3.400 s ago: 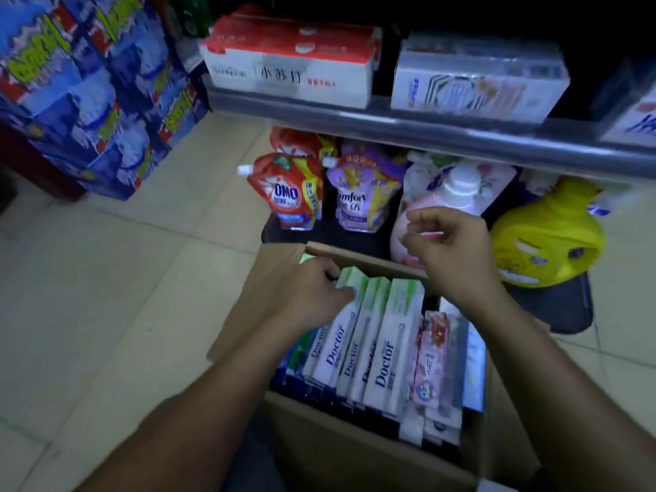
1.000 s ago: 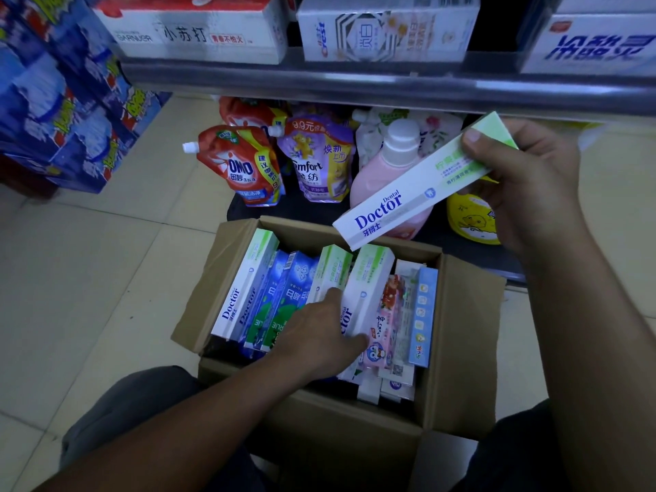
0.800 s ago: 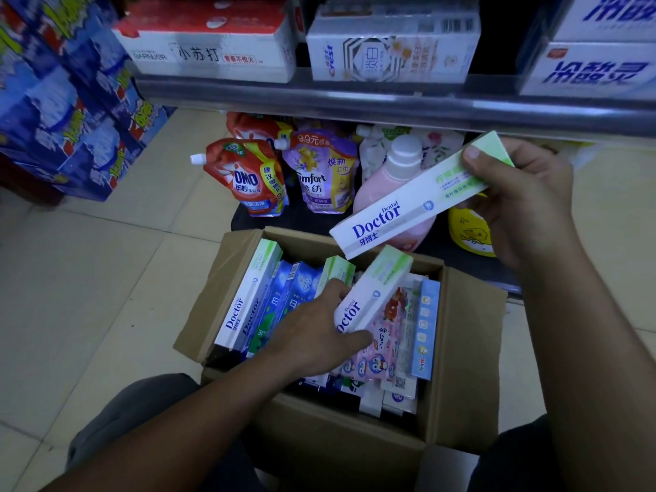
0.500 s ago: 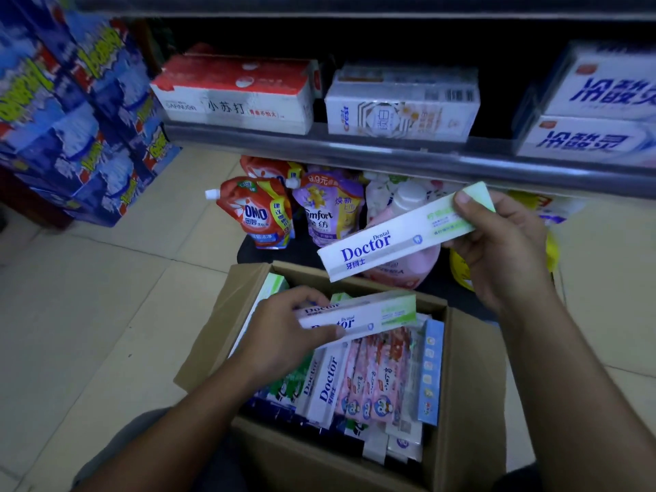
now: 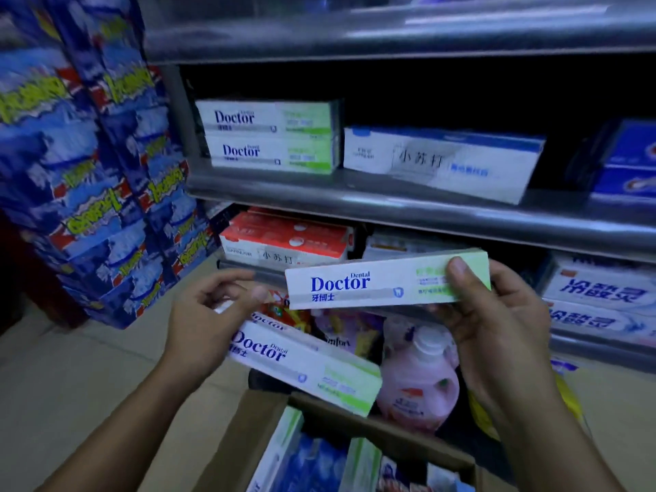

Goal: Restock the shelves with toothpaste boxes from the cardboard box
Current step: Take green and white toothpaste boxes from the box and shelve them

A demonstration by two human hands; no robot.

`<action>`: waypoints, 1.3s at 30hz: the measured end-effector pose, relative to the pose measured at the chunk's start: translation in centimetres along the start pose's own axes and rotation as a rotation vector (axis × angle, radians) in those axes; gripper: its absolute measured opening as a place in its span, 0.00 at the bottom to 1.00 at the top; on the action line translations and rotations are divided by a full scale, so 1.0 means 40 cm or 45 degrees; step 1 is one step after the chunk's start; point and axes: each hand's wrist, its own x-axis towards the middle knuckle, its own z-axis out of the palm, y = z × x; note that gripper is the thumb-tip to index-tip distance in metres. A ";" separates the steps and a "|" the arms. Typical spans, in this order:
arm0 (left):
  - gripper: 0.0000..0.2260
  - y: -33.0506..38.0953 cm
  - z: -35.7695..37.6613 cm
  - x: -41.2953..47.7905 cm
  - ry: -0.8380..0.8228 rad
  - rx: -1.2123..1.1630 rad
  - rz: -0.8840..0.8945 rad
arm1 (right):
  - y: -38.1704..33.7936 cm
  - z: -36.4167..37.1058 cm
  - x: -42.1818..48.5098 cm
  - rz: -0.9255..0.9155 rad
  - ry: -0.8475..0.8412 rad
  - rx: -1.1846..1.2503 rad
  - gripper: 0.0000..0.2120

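Transfer from carton to shelf is under way: the right hand (image 5: 497, 335) pinches one Doctor box (image 5: 372, 285) by its right end, and the left hand (image 5: 209, 324) curls round a second box (image 5: 305, 367), lower, above the near cardboard box (image 5: 245, 431). Next, probably, both need lifting onto the shelf stack (image 5: 269, 136), far left.

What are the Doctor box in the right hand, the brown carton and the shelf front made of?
Doctor box: thin printed paperboard, lightly glossy, crisp folded edges. Brown carton: likely corrugated cardboard, matte, plain flap. Shelf front: probably painted metal; grey, long highlight streak.
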 end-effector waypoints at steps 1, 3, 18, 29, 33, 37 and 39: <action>0.09 0.017 -0.014 0.026 -0.028 0.011 0.013 | -0.013 0.022 0.007 -0.027 -0.005 0.009 0.21; 0.11 0.054 -0.035 0.073 -0.125 -0.017 0.021 | -0.033 0.067 0.020 -0.072 -0.014 0.022 0.22; 0.16 0.189 -0.123 0.283 -0.329 -0.268 -0.059 | -0.017 0.352 0.133 -0.472 0.048 -0.269 0.12; 0.20 0.205 -0.162 0.416 -0.205 -0.251 -0.102 | -0.027 0.411 0.240 -0.455 -0.010 -0.856 0.18; 0.16 0.209 -0.165 0.450 -0.198 -0.178 -0.095 | -0.014 0.424 0.267 -0.501 -0.042 -1.044 0.12; 0.14 0.207 -0.168 0.475 -0.128 -0.064 -0.119 | -0.007 0.440 0.279 -0.512 -0.039 -1.165 0.10; 0.12 0.200 -0.171 0.477 -0.117 0.012 -0.123 | -0.007 0.442 0.279 -0.517 -0.071 -1.248 0.11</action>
